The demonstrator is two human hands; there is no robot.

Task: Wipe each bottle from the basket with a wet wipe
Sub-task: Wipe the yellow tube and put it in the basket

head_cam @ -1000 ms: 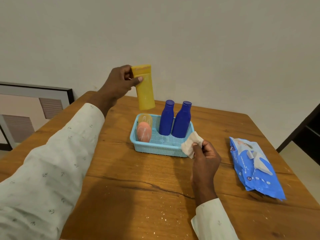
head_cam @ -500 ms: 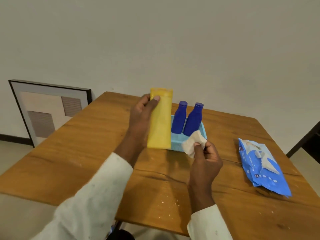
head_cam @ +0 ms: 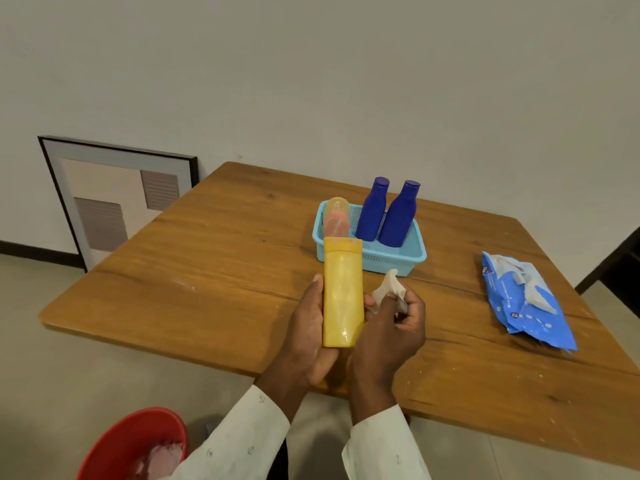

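Observation:
My left hand (head_cam: 306, 336) holds a flat yellow bottle (head_cam: 342, 292) upright over the near part of the wooden table (head_cam: 214, 258), cap end pointing away from me. My right hand (head_cam: 388, 336) pinches a crumpled white wet wipe (head_cam: 389, 292) right beside the bottle's right edge. Behind them, the light blue basket (head_cam: 398, 263) holds two dark blue bottles (head_cam: 372, 211) (head_cam: 398, 216) standing upright and a peach-coloured bottle (head_cam: 336, 218) at its left end.
A blue wet-wipe pack (head_cam: 526, 299) lies on the table at the right. A red bin (head_cam: 133, 445) with used wipes sits on the floor at the lower left. A framed picture (head_cam: 114, 199) leans against the wall on the left.
My left hand has brought the yellow bottle from high above the basket down and toward me. My right hand with the wipe has closed in against the bottle's right side. The view has pulled back.

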